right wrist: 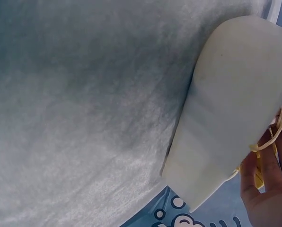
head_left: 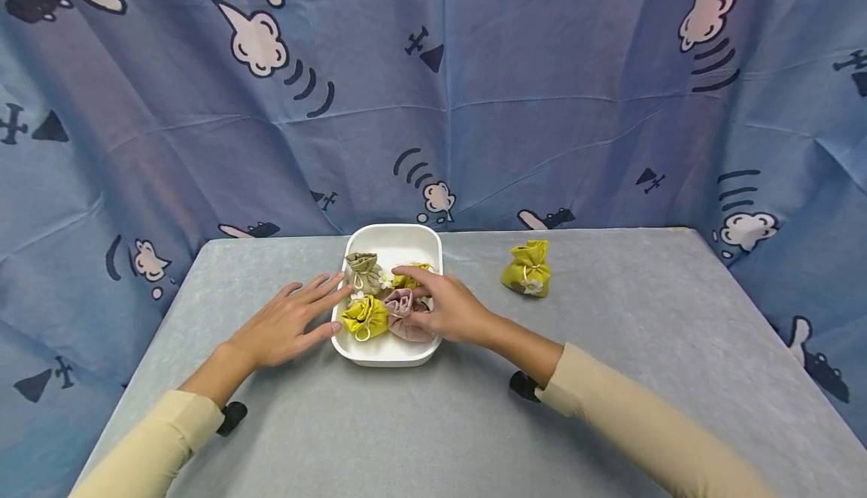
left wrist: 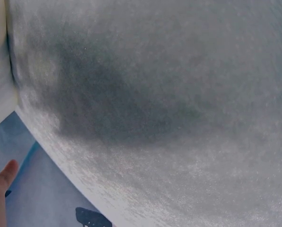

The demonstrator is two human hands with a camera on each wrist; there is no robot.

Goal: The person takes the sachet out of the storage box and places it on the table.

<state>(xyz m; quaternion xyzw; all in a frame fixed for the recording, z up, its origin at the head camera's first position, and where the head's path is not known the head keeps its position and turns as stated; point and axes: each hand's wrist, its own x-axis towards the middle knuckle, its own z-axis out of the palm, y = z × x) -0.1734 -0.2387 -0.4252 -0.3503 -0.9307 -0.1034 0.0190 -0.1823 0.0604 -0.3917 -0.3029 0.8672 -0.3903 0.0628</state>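
So the left hand (head_left: pixel 287 325) is relaxed, fingers spread and pretty straight, tips right at the near side of a white tray (head_left: pixel 393 236), nothing in its grasp. Just past its thumb there's a yellow pouch (head_left: pixel 366 317) in the tray, and a olive-green pouch (head_left: pixel 363 272) sits by its fingertips. The right hand (head_left: pixel 450 306) reaches over the opposite rim and has a pink pouch (head_left: pixel 409 325) pinched between thumb and fingers, inside the tray. A second yellow pouch (head_left: pixel 404 281) is in there too, partly hidden under that hand's index finger. One more yellow-green pouch (head_left: pixel 527 268), with a white flower on it, sits on the grey table (head_left: pixel 379 430), beyond and to the right of the right hand, well apart.
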